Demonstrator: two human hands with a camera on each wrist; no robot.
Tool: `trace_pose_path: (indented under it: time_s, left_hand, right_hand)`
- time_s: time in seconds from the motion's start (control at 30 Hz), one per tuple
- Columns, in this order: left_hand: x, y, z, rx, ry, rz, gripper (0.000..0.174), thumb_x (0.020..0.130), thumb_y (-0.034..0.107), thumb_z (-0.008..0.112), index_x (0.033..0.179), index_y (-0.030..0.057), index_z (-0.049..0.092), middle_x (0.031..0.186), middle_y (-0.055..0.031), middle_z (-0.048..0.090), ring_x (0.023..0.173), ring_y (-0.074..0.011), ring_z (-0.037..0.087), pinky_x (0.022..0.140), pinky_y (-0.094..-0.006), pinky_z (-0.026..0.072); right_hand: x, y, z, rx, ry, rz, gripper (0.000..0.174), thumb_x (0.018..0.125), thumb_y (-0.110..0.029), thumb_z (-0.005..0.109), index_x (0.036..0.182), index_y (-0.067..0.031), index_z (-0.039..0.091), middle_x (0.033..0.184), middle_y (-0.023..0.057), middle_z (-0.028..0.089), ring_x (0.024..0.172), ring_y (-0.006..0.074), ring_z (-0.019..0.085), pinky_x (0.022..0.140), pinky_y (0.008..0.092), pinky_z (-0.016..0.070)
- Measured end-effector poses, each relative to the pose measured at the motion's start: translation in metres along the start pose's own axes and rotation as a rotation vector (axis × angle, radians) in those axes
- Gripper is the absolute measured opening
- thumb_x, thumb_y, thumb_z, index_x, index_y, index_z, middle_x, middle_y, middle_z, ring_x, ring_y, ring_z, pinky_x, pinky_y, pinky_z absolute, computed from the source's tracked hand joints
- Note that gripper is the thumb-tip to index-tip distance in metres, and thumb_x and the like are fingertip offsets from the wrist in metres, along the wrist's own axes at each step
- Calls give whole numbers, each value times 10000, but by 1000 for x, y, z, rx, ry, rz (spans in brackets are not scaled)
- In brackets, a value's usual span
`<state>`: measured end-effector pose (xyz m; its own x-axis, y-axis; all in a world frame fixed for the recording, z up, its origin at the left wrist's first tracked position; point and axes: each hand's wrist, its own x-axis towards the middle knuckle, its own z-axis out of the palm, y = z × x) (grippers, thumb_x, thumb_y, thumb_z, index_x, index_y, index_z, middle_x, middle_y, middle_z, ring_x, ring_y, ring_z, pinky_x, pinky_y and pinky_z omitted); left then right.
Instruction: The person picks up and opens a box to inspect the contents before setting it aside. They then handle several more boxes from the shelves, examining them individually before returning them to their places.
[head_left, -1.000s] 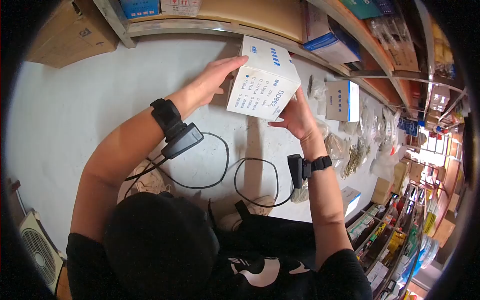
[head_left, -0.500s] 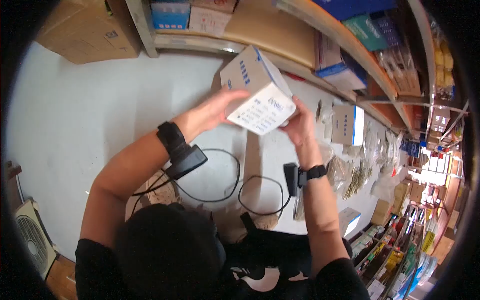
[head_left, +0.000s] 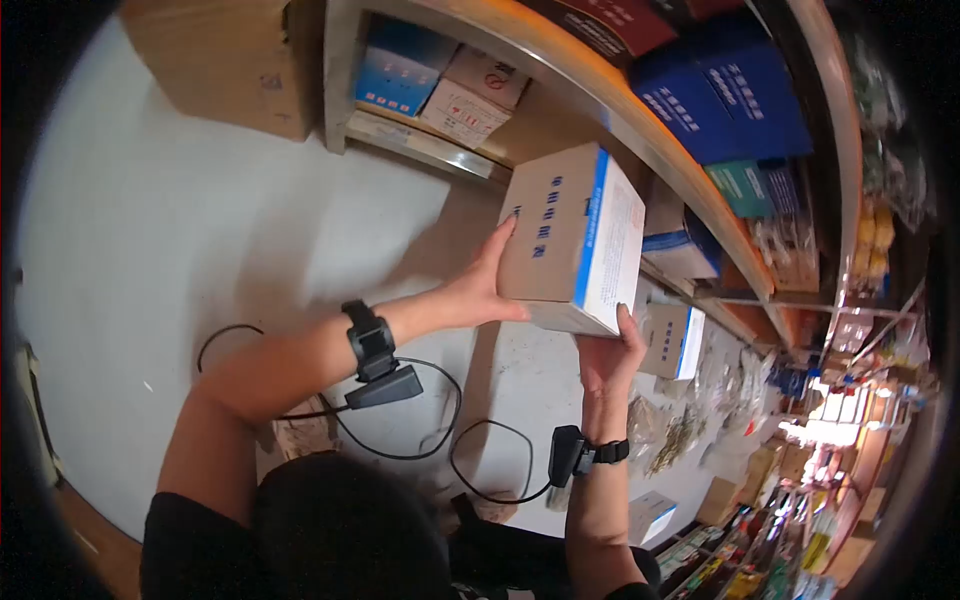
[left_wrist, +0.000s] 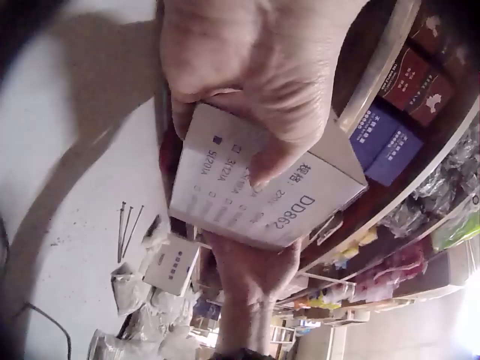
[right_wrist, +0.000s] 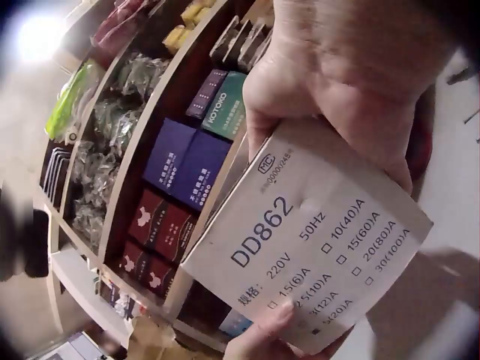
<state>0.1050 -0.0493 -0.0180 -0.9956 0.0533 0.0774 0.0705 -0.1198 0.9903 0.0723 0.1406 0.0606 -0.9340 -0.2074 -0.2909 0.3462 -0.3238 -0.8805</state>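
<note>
A white cardboard carton [head_left: 548, 235] with blue print and a blue edge stripe is held between both hands in front of the lower shelf. My left hand [head_left: 482, 287] grips its left side, the thumb lying on the face printed DD862 [left_wrist: 247, 191], as the left wrist view shows. From the near right corner my right hand [head_left: 608, 358] holds it, thumb up along the side. In the right wrist view that hand [right_wrist: 337, 82] wraps one end of the carton, and the left thumb presses the printed face from the opposite end. The carton is tilted.
A wooden shelf [head_left: 560, 55] with blue boxes [head_left: 725, 95] curves round the far and right sides. A large brown carton [head_left: 225, 60] stands at far left. Another white carton [head_left: 668, 340] and plastic bags [head_left: 720, 395] lie on the floor. Black cables [head_left: 455, 400] loop near the body.
Both hands have turned the carton, so the DD862 face has swung out of the head view and the blue-striped side shows. The head view has shifted, with more shelf visible.
</note>
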Motion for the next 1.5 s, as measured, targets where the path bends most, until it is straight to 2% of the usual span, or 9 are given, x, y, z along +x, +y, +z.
trace_pose_path:
  time_s: [0.33, 0.47, 0.63, 0.73, 0.8, 0.87, 0.97, 1.37, 1.5]
  left_hand:
    - [67, -15, -29, 17, 190, 48, 1011, 578, 215, 717, 1332, 35, 69, 1298, -237, 217, 1215, -338, 227, 994, -355, 240]
    - [79, -18, -34, 162, 497, -44, 658, 631, 277, 698, 1125, -37, 396, 1047, -227, 512, 979, -320, 502, 841, -348, 404]
    - [77, -15, -33, 98, 561, -233, 537, 626, 291, 701, 993, -42, 494, 956, -208, 564, 908, -318, 540, 785, -352, 431]
    - [84, -12, -41, 62, 588, -230, 447, 623, 291, 701, 879, -43, 550, 882, -201, 590, 852, -303, 565, 743, -347, 443]
    - [94, -15, -46, 47, 639, -232, 410, 621, 287, 699, 825, -45, 570, 857, -198, 597, 828, -292, 574, 725, -340, 447]
    - [107, -35, -47, -147, 719, -267, 320, 700, 241, 666, 856, -23, 574, 820, -89, 608, 745, -148, 581, 652, -248, 447]
    - [110, -53, -49, -238, 765, -297, 252, 732, 185, 642, 865, -20, 577, 789, -61, 599, 727, -104, 574, 631, -214, 457]
    - [96, -39, -42, -594, 556, -417, 237, 799, 177, 575, 908, -32, 550, 846, -98, 581, 774, -163, 578, 684, -259, 491]
    - [74, -16, -39, -468, 316, -435, 240, 785, 168, 571, 908, -37, 545, 828, -105, 576, 750, -167, 586, 647, -256, 491]
  right_hand:
    - [87, -16, 28, -96, -196, -79, 522, 801, -252, 473, 1270, -90, 310, 1232, 92, 409, 1136, 245, 380, 929, 435, 299]
    - [110, -16, 47, -351, -240, -111, 599, 793, -198, 499, 1314, -108, 218, 1257, 67, 364, 1150, 217, 347, 916, 413, 301]
    - [118, -13, 36, -452, -283, -145, 600, 792, -116, 521, 1311, -75, 224, 1242, 61, 371, 1099, 188, 380, 830, 337, 386]
    - [140, -19, 31, -552, -268, -192, 554, 821, -106, 505, 1300, -81, 227, 1215, 82, 390, 1113, 217, 395, 892, 428, 371]
    - [152, -18, 37, -582, -252, -208, 545, 828, -110, 503, 1298, -77, 231, 1211, 76, 394, 1103, 206, 404, 884, 406, 383]
    - [156, -18, 53, -559, -268, -240, 615, 796, -130, 553, 1308, -49, 222, 1270, 78, 329, 1120, 203, 381, 878, 333, 395]
    - [160, -20, 54, -613, -268, -214, 617, 799, -149, 558, 1305, -43, 220, 1285, 87, 302, 1145, 209, 351, 896, 349, 383]
    - [170, -21, 43, -647, -309, -257, 561, 827, -147, 516, 1307, -100, 231, 1231, 61, 369, 1084, 168, 412, 860, 331, 385]
    - [164, -21, 38, -699, -163, -143, 463, 778, -148, 586, 1178, -8, 399, 1110, 66, 475, 977, 163, 475, 841, 273, 376]
